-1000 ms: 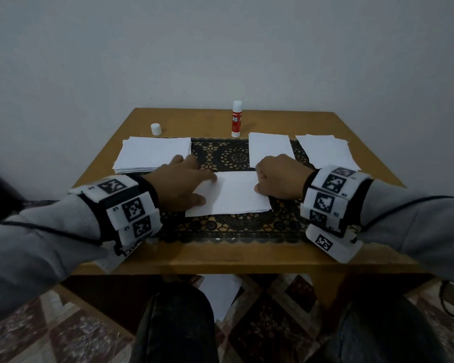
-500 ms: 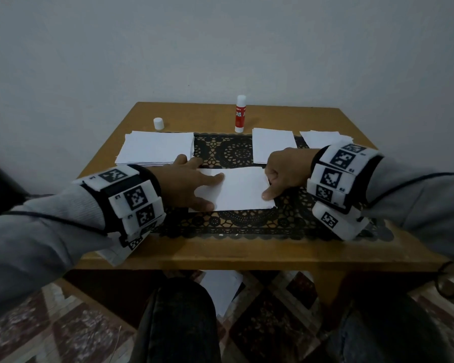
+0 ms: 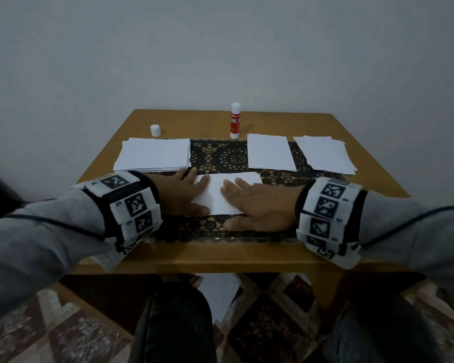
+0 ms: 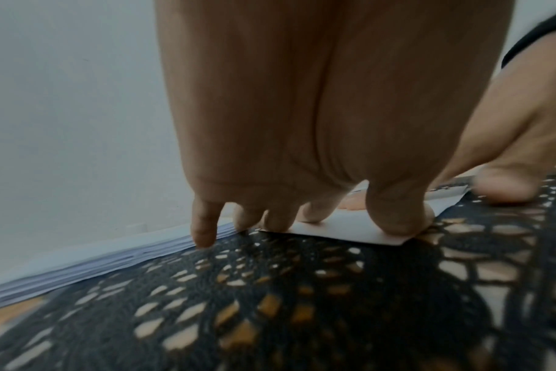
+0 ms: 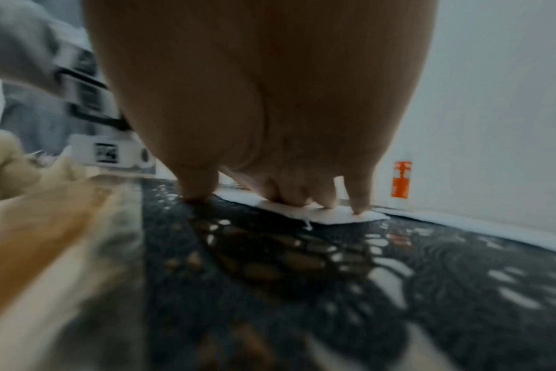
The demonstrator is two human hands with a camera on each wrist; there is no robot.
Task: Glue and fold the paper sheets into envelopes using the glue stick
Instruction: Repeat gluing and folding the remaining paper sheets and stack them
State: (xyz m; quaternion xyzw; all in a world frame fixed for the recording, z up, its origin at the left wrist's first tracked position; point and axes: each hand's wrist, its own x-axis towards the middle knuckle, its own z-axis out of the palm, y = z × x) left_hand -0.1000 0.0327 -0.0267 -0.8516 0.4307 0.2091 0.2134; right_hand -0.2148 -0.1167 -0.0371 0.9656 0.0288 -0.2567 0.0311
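A folded white paper sheet (image 3: 216,195) lies on the black lace mat (image 3: 231,158) in the middle of the wooden table. My left hand (image 3: 184,191) lies flat on its left end, fingers straight and thumb on the near corner. My right hand (image 3: 252,203) presses flat on its right part, fingers stretched leftward; its thumb rests on the mat. The left wrist view shows my left fingers (image 4: 276,215) and thumb on the sheet (image 4: 349,231). In the right wrist view, fingertips (image 5: 359,200) press the sheet (image 5: 334,215). The red-and-white glue stick (image 3: 235,120) stands upright at the back, uncapped from its cap (image 3: 155,130).
A stack of white sheets (image 3: 154,154) lies at the left. Folded paper pieces lie at the right (image 3: 270,151) and far right (image 3: 325,154). The table's front edge (image 3: 220,260) is near my wrists. A sheet lies on the patterned floor (image 3: 218,286) under the table.
My right hand went from a curled fist at the sheet's right edge to a flat palm spread over the sheet. My left hand stayed on the left end.
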